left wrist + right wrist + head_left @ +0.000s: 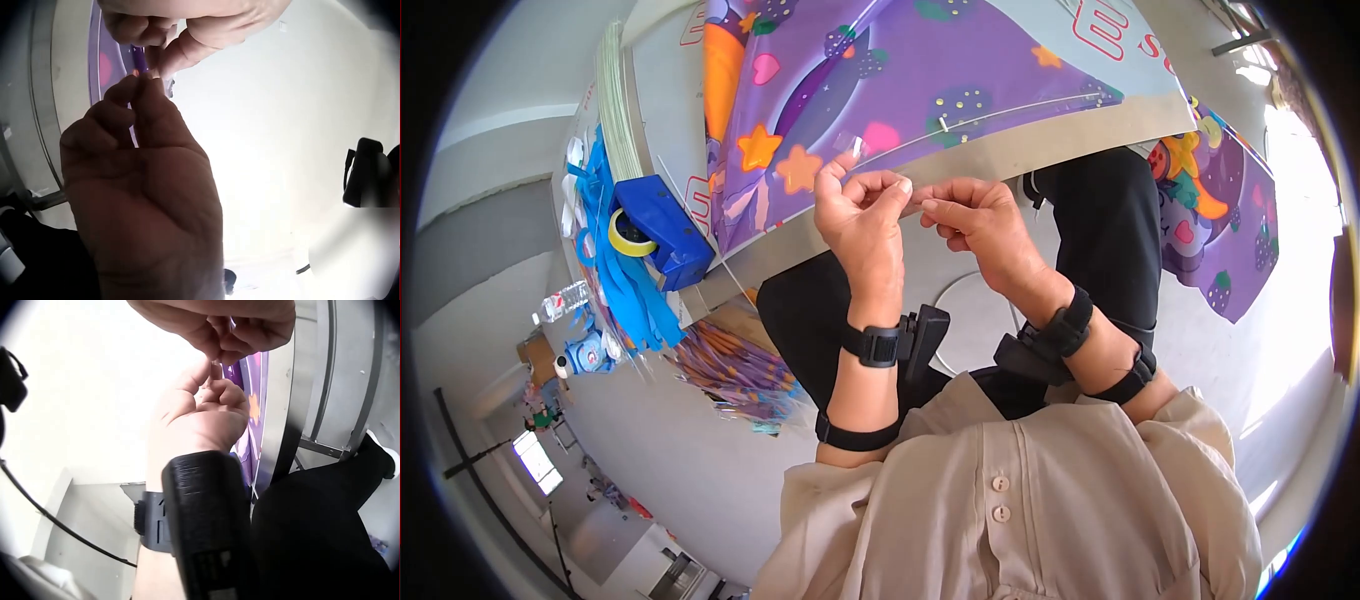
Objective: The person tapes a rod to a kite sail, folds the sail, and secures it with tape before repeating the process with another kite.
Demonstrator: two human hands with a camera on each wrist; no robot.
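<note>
My left hand [868,218] and right hand [990,225] meet fingertip to fingertip in front of the table's near edge. Each pinches between thumb and forefinger a small thing mostly hidden by the fingers; I cannot tell what it is. A glinting scrap of clear tape [850,148] shows at the raised left forefinger. Just beyond lies a purple printed kite sheet [1000,60] with stars and hearts, a thin white rod [1000,116] running along its near side. In the left wrist view the right fingers [181,53] touch the left fingertips.
A blue tape dispenser [662,232] with a yellow roll [630,235] sits at the table's left, near blue strips [615,260] and a bundle of pale rods [612,110]. Another printed sheet [1220,210] hangs at the right. More printed sheets [735,365] lie below left.
</note>
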